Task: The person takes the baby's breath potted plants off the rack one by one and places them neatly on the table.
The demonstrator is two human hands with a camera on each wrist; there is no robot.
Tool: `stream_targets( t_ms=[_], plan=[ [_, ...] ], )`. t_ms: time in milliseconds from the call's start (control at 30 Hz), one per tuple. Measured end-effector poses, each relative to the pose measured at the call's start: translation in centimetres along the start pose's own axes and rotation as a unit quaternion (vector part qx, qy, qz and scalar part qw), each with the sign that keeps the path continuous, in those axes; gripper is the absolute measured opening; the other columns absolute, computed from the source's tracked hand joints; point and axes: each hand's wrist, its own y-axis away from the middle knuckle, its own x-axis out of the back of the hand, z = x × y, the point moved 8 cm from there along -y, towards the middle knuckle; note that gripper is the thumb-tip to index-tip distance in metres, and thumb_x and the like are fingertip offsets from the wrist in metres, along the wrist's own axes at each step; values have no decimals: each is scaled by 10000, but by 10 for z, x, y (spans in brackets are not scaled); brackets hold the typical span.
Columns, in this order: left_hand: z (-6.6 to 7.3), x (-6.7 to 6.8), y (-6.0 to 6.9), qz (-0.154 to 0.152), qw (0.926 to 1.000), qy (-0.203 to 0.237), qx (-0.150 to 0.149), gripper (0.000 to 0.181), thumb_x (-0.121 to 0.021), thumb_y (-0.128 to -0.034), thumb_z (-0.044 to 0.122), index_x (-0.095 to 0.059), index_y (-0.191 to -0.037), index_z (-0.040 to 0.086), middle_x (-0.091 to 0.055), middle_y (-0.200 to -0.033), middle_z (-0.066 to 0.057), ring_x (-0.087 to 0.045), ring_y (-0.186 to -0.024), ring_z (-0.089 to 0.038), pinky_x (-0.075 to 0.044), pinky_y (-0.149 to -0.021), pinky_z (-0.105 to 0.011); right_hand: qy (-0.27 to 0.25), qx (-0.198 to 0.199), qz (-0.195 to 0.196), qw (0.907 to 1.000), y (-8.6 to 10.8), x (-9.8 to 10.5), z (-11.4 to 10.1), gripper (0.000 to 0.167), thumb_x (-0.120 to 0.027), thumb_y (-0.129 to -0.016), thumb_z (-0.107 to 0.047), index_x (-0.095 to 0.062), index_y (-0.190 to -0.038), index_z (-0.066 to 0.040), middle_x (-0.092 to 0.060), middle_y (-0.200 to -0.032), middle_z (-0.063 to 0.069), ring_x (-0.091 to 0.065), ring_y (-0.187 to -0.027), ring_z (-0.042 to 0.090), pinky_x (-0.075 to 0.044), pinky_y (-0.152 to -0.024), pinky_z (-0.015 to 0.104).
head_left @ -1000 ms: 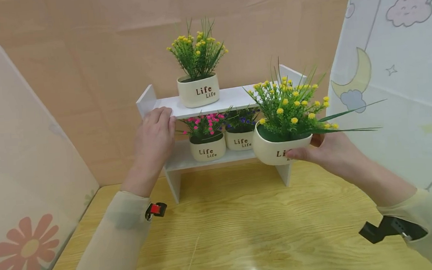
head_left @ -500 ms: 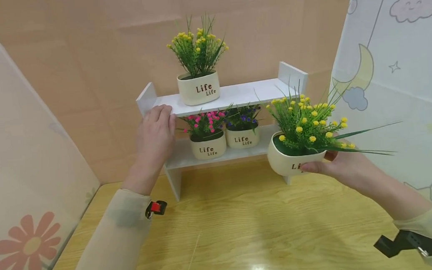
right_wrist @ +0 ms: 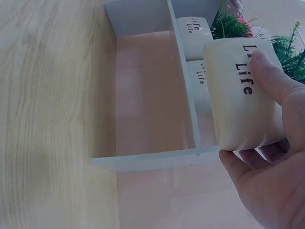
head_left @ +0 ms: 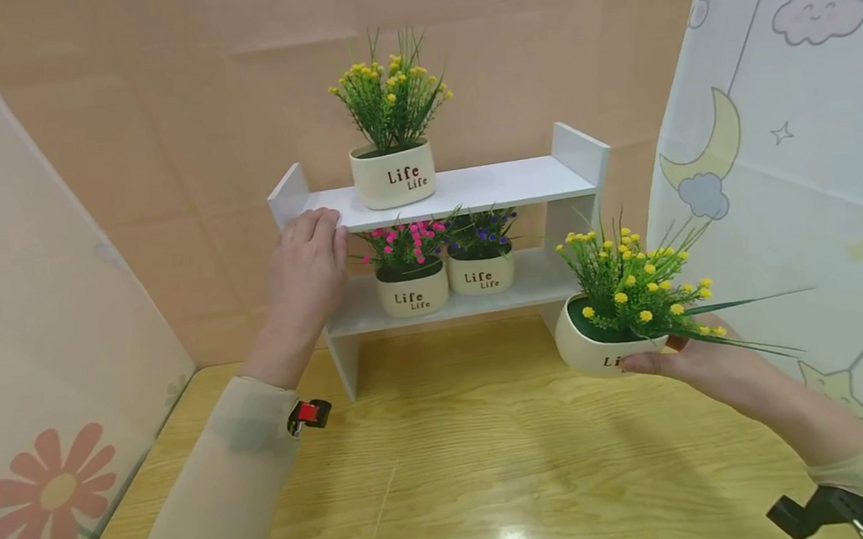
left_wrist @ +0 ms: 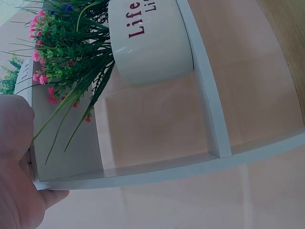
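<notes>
My right hand (head_left: pixel 716 366) holds a potted plant with yellow flowers (head_left: pixel 588 352) in front of the shelf's right end, thumb on the lettered front. The right wrist view shows fingers curled under the side of its cream pot (right_wrist: pixel 238 105). My left hand (head_left: pixel 303 266) grips the left front corner of a white two-tier shelf (head_left: pixel 496 183). In the left wrist view its fingers wrap the corner. Another yellow-flowered plant (head_left: pixel 392 176) stands on the upper tier. Below it, a pink-flowered plant (head_left: pixel 412 294) and a blue-purple-flowered plant (head_left: pixel 480 274) stand side by side.
The shelf stands on a wood-grain table (head_left: pixel 445 469) near a peach backdrop (head_left: pixel 492 65). Printed cloth walls flank it, one with a red flower (head_left: pixel 56 492), the other with a moon (head_left: pixel 723 136).
My right hand has carried the yellow-flowered plant down and to the right, away from the shelf. My left hand stays on the shelf corner.
</notes>
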Motion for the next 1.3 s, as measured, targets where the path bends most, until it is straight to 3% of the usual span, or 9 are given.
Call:
stream_targets(
  t_ms=[67, 100, 133, 400, 567, 800, 967, 1167, 1300],
  plan=[
    [0, 0, 0, -15, 10000, -31, -15, 397, -501, -1180, 228, -647, -1428, -44, -662, -1440, -212, -576, -1369, -433, -479, -1176, -566, 74, -74, 47, 9999, 3, 0, 6, 742, -663, -1119, -447, -280, -1736, -294, -425, -1693, -69, -456, -1438, -25, -472, -1075, 239],
    [0, 0, 0, -23, 10000, -41, -24, 399, -501, -1180, 231, -647, -1429, -44, -661, -1441, -211, -576, -1368, -434, -478, -1177, -564, 927, -135, 268, 9952, 4, 4, 8, 723, -671, -1124, -372, -293, -1730, -255, -472, -1658, -22, -528, -1368, -8, -513, -988, 237],
    [0, -1, 0, -27, 10000, -47, -35, 402, -501, -1181, 234, -646, -1431, -45, -661, -1441, -210, -577, -1365, -435, -479, -1176, -565, 1088, -153, 359, 9933, 6, 5, 10, 754, -726, -1092, -372, -326, -1721, -255, -512, -1632, -3, -553, -1339, -2, -517, -972, 246],
    [-1, -2, 1, -67, 10000, -63, -18, 408, -498, -1183, 239, -638, -1440, -46, -655, -1446, -216, -572, -1375, -433, -474, -1184, -567, 730, -132, 478, 9961, 16, 5, 31, 623, -790, -1055, -305, -519, -1608, -209, -673, -1457, -97, -602, -1245, -45, -541, -928, 227],
    [-1, -3, 0, -116, 9999, -85, 11, 414, -488, -1186, 239, -635, -1449, -44, -651, -1458, -210, -566, -1385, -428, -471, -1187, -562, 866, -383, 375, 9948, 18, 7, 49, 632, -764, -1067, -352, -526, -1619, -156, -591, -1578, 72, -590, -1323, 106, -552, -976, 385],
    [-2, -5, 1, -259, 9995, -134, 95, 428, -471, -1191, 246, -622, -1470, -42, -637, -1483, -208, -546, -1418, -421, -430, -1230, -546, 818, -709, 250, 9938, 16, 4, 76, 644, -744, -1074, -380, -517, -1608, -100, -607, -1524, 142, -566, -1330, 251, -540, -983, 502],
    [-1, -2, 1, -199, 9997, -112, 87, 421, -480, -1189, 238, -625, -1464, -46, -642, -1475, -216, -556, -1411, -427, -455, -1208, -557, 767, -522, 268, 9953, 12, 3, 85, 768, -756, -1067, -366, -401, -1693, -100, -457, -1679, 203, -479, -1456, 465, -517, -1033, 636],
    [0, -1, 1, -171, 9998, -68, 65, 414, -478, -1190, 231, -626, -1458, -47, -642, -1475, -217, -556, -1410, -429, -466, -1195, -570, 631, -591, 225, 9960, 11, 1, 102, 663, -745, -1069, -359, -537, -1622, -56, -54, -1808, 281, -211, -1581, 595, -387, -1080, 832],
    [0, 0, 1, -146, 9999, -85, 30, 409, -474, -1190, 229, -632, -1449, -46, -648, -1463, -213, -566, -1389, -433, -477, -1181, -570, 747, -736, 177, 9943, 12, -1, 112, 749, -733, -1066, -394, -466, -1659, -22, -44, -1800, 316, -191, -1576, 635, -372, -1079, 854]
  ],
)
